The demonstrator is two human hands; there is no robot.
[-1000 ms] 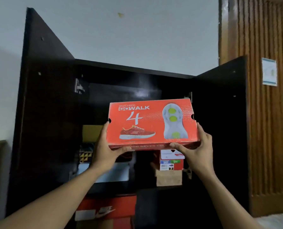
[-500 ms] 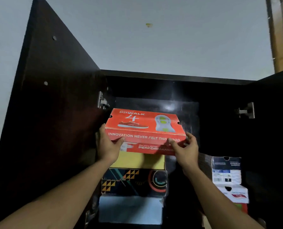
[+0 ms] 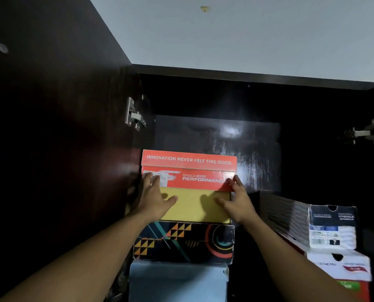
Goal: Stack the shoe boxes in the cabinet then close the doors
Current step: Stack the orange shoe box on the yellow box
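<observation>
An orange shoe box (image 3: 189, 168) sits on top of the left stack inside the dark cabinet (image 3: 247, 101). Under it lie a yellow box (image 3: 192, 205), a black patterned box (image 3: 188, 243) and a pale blue box (image 3: 177, 280). My left hand (image 3: 153, 197) has its fingers spread flat, its fingertips on the orange box's lower left front. My right hand (image 3: 236, 199) is spread too, its fingertips at the box's lower right corner. Neither hand grips anything.
A second stack stands to the right: a black and white box (image 3: 332, 227) above a white box (image 3: 343, 267). The left door (image 3: 51, 127) hangs wide open, its hinge (image 3: 133, 115) in view. The right hinge (image 3: 367, 132) shows at the frame's edge.
The orange box has gone from held in front of the cabinet to resting on the yellow box. Both hands have let go and now lie flat against its front. The view has moved closer.
</observation>
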